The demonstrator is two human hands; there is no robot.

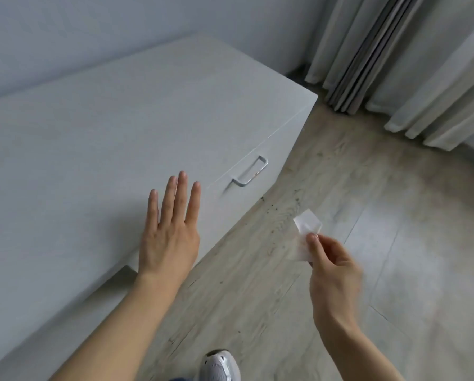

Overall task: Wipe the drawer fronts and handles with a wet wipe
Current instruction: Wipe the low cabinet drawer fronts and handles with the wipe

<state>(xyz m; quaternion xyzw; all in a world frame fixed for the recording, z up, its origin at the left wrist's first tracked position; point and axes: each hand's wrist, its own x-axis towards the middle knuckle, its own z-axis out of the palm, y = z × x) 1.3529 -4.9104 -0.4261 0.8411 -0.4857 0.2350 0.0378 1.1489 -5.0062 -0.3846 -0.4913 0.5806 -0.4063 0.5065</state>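
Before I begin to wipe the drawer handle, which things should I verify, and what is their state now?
1. Grip on the wet wipe: ok, the right hand pinches it.
2. Free left hand: ok, open, fingers straight, holding nothing.
3. Access to the drawer handle: ok, nothing covers it.
4. Contact of the wipe with the drawer front: not ok, it is over the wooden floor, apart from the front.
5. Wipe moist enough: cannot tell.

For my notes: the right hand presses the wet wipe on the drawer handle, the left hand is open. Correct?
No. In the head view the right hand holds the wet wipe over the floor, apart from the drawer handle; the left hand is open.
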